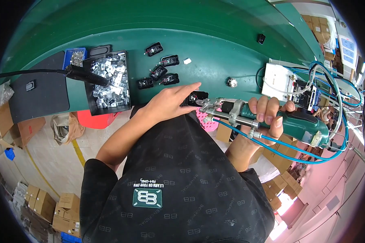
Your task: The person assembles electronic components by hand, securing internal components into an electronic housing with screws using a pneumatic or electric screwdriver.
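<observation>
Green conveyor belt (215, 60) spans the workstation, with a black tray of metal clips (109, 81) at 9 o'clock of the hands and loose black switch parts (160, 73) at 12 o'clock. The left hand (170, 101) presses a small black part (192, 98) flat at the belt edge, fingers extended. The right hand (267, 115) grips a green pneumatic screwdriver (271, 121), whose tip meets the part. Risk: fingertips sit just beside the driver tip; a slip could strike them. Blue air hoses (288, 148) could snag and deflect the tool.
</observation>
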Motion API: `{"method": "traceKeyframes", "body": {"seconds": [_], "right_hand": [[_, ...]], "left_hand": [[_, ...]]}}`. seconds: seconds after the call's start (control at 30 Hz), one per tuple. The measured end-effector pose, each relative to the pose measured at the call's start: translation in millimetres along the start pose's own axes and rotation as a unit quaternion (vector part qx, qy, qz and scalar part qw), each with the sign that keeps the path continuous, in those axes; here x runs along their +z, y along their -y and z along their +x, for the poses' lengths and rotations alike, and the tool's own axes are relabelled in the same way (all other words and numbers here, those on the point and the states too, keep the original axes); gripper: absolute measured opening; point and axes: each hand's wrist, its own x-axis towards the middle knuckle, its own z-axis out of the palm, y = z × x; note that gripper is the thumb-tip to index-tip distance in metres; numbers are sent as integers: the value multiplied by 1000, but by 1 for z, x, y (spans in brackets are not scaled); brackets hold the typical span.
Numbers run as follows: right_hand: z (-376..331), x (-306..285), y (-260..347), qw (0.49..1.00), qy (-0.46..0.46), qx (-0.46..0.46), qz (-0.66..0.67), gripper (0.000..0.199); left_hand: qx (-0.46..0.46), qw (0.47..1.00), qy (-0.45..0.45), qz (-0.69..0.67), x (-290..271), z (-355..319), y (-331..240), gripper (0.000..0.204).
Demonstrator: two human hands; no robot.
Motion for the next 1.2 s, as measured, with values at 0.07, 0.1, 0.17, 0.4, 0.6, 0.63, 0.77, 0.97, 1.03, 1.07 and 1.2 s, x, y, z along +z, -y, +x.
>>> {"method": "traceKeyframes", "body": {"seconds": [0.07,0.1,0.17,0.4,0.6,0.63,0.77,0.97,1.03,1.07,1.2], "right_hand": [[0,2,-1,1000,-2,2,3,39],[-1,4,-1,1000,-14,3,0,34],[-3,5,-3,1000,-28,2,-3,30],[-5,20,-3,998,-59,13,-25,31],[-6,25,-7,994,-101,26,-40,32],[-7,27,-7,994,-97,21,-46,32],[-10,22,-9,995,-78,13,-62,34],[-3,11,9,999,-51,10,-7,57],[1,4,24,999,-32,-11,24,55],[4,1,31,999,-16,-23,40,53],[9,-5,42,998,-50,-35,15,42]], "left_hand": [[7,1000,2,4,-1,0,-1,66],[16,1000,5,9,-1,1,-1,66],[18,999,22,30,-3,1,-2,64],[52,997,19,45,-7,-2,-8,69],[55,997,1,54,-2,-4,-3,61],[59,996,-1,61,-2,-4,-3,61],[61,996,-4,58,-5,-4,-4,61],[8,996,90,8,-3,-3,-6,63],[-5,998,69,0,-1,-2,5,58],[-19,999,47,-10,-1,-3,11,55],[-334,880,-15,-337,0,-11,33,46]]}}
